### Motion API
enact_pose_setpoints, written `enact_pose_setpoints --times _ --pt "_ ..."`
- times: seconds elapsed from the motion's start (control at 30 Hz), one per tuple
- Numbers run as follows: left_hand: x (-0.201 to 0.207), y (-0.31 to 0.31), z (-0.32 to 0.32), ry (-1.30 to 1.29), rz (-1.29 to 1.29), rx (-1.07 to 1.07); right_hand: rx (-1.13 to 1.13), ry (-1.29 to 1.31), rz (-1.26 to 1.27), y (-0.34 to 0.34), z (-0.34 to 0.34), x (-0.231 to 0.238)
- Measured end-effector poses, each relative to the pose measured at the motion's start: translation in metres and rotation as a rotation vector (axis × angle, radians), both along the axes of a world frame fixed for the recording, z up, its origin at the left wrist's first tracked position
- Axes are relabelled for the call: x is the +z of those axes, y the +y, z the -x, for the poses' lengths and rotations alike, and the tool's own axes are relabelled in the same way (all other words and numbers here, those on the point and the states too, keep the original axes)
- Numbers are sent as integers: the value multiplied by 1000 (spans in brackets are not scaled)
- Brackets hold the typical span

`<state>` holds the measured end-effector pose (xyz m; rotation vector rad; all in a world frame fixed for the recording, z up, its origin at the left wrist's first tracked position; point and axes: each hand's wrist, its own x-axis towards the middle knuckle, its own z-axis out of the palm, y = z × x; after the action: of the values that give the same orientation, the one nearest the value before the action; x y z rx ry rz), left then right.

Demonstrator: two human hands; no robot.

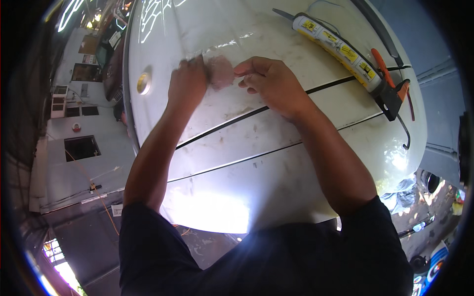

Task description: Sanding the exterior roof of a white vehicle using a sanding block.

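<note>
a: sandpaper piece (220, 70), pinkish and small, lies flat against the white car panel (276, 148), between both hands

b: who holds it?

a: left hand (187, 84) is curled over its left edge, fingers (195, 64) pressing it to the panel. right hand (269, 81) pinches the right edge with bent fingertips (243, 70)

b: anything else on the panel?

a: a caulking gun with a white sealant tube (340, 49) and orange trigger rests well apart, toward the upper right. a black seam line (237, 121) runs diagonally under the forearms, and a round yellowish cap (143, 83) sits left of the left hand
</note>
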<state>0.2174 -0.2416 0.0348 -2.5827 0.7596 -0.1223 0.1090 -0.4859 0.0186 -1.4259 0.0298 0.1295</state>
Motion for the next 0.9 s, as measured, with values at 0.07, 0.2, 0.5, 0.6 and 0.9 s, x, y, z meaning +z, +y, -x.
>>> enact_pose_setpoints --times 0.07,0.2,0.5,0.6,0.9 --pt "-18 6 41 -90 -76 -106 -37 -21 -15 -7 2 -4" --pt "-2 7 -2 -44 -22 -34 87 14 -46 4 -3 11" --pt "7 -2 26 94 47 -11 22 45 -143 -8 0 14" --pt "9 4 -34 76 -62 97 70 36 -166 1 -1 17" --pt "4 9 -16 -61 -42 -51 60 42 -255 -4 3 22"
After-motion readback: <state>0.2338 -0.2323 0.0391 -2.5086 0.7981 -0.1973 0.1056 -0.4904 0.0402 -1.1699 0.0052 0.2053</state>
